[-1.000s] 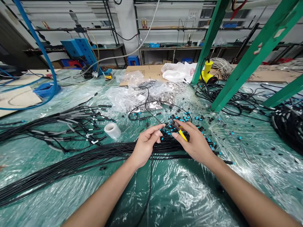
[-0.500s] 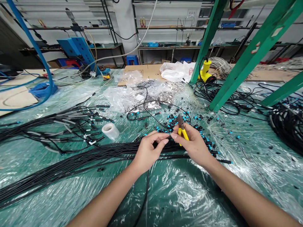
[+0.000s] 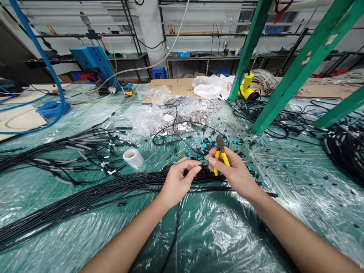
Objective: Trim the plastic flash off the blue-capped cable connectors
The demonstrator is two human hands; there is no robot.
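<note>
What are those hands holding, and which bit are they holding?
The right hand holds pliers by the yellow handles; the left hand pinches a black cable near its end.

Head view, forward and down.

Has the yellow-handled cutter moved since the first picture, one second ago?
Yes: judged against the large green post, the yellow-handled cutter in the right hand has shifted rightward, its head now nearer the post.
</note>
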